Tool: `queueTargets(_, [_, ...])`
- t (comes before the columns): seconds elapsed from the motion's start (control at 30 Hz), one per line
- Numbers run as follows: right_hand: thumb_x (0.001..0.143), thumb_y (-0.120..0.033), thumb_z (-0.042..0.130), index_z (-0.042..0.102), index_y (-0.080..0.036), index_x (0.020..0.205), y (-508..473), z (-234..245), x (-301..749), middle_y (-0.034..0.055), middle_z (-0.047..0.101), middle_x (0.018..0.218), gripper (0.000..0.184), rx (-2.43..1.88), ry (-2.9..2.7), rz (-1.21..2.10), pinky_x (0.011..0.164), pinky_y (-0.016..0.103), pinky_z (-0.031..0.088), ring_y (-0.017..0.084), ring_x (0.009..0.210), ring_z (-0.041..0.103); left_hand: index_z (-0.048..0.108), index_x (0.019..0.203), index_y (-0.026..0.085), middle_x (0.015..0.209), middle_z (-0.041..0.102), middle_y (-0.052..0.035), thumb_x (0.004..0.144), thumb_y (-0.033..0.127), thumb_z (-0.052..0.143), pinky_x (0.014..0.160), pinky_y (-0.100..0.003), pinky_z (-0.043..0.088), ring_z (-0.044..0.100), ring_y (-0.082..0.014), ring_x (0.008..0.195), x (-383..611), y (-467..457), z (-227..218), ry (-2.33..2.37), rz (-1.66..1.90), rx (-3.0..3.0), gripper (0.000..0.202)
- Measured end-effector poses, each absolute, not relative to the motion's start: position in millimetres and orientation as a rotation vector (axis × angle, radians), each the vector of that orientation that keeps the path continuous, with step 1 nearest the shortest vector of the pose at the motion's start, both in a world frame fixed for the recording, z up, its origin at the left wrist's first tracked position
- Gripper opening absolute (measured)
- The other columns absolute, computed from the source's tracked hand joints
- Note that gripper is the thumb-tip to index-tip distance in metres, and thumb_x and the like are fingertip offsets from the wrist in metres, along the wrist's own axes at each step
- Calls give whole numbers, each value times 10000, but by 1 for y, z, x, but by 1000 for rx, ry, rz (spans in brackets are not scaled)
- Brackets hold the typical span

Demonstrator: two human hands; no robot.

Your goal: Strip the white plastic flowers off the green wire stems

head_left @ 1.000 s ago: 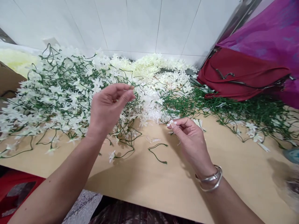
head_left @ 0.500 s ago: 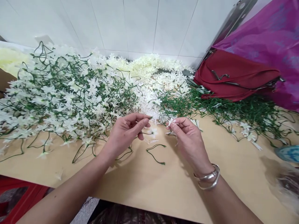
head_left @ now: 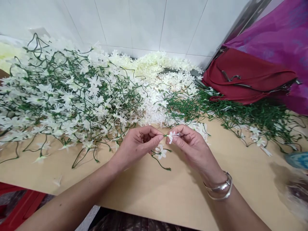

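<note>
My left hand [head_left: 138, 146] and my right hand [head_left: 192, 147] meet over the tan tabletop [head_left: 168, 189]. The right hand pinches a small white artificial flower [head_left: 171, 136] between thumb and fingers. The left hand pinches the tip of a thin green stem [head_left: 161, 160] and holds it against that flower. The stem hangs below the hands, carries another white flower [head_left: 160, 152] and curls down onto the table. Silver bangles [head_left: 220, 187] circle my right wrist.
A big heap of green stems fitted with white flowers [head_left: 67, 93] fills the left. Loose white flowers [head_left: 156, 80] lie at the back centre, bare green stems [head_left: 240, 112] at the right. A red bag [head_left: 247, 77] and purple cloth [head_left: 284, 35] sit back right, against a white tiled wall.
My left hand came down from over the flower heap and moved right to meet the right hand. It now holds a green stem against the flower in the right hand.
</note>
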State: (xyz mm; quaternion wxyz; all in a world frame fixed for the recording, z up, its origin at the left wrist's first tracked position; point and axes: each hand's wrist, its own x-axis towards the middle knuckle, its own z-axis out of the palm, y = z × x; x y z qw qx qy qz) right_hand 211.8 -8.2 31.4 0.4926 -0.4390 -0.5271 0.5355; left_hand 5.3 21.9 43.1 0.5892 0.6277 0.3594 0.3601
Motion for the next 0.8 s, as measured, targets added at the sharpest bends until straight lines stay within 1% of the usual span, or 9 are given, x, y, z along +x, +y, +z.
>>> queueTargets(0.17, [897, -403, 761, 673, -238, 923, -8, 26, 211, -7, 660, 791, 189, -1078, -1255, 1339, 679, 276, 446, 142, 729, 575, 740, 929, 151, 726, 653, -1, 953, 310, 670, 532, -169, 439, 527, -69, 588, 6, 23, 43, 810, 829, 1508, 175])
queueTargets(0.27, [898, -413, 757, 672, -233, 901, -6, 25, 212, -9, 642, 756, 199, -1110, -1288, 1346, 661, 280, 434, 137, 700, 552, 715, 906, 146, 695, 625, 13, 961, 304, 647, 530, -166, 444, 528, -66, 575, 6, 24, 43, 801, 808, 1514, 180])
queueTargets(0.37, [880, -410, 770, 666, -224, 870, -5, 24, 212, -6, 638, 781, 213, -1131, -1303, 1349, 660, 281, 436, 134, 704, 549, 674, 894, 143, 677, 632, 14, 969, 311, 623, 569, -183, 497, 589, -77, 582, 7, 24, 37, 783, 773, 1496, 191])
queueTargets(0.47, [856, -410, 788, 658, -215, 837, -3, 22, 211, 13, 647, 881, 235, -1122, -1303, 1354, 700, 298, 461, 150, 775, 583, 641, 882, 139, 730, 694, -25, 985, 355, 600, 638, -225, 551, 685, -112, 639, 8, 24, 26, 781, 741, 1481, 243])
queueTargets(0.53, [857, -424, 782, 655, -213, 826, -3, 21, 209, 20, 647, 893, 249, -1137, -1297, 1371, 718, 314, 471, 163, 798, 597, 629, 873, 140, 770, 721, -50, 989, 379, 591, 664, -243, 568, 721, -132, 673, 9, 25, 19, 781, 727, 1472, 269])
queueTargets(0.73, [850, -421, 791, 655, -207, 800, -2, 20, 207, 31, 673, 922, 259, -1111, -1298, 1422, 732, 309, 471, 165, 820, 610, 624, 869, 149, 774, 740, -56, 979, 342, 585, 661, -238, 582, 745, -142, 682, 10, 26, 13, 836, 702, 1530, 226])
queueTargets(0.8, [848, -422, 794, 649, -208, 790, -1, 18, 207, 22, 660, 897, 266, -1107, -1286, 1427, 719, 301, 462, 158, 803, 598, 623, 857, 154, 777, 748, -55, 985, 342, 578, 669, -237, 584, 751, -144, 694, 11, 26, 13, 854, 708, 1543, 231])
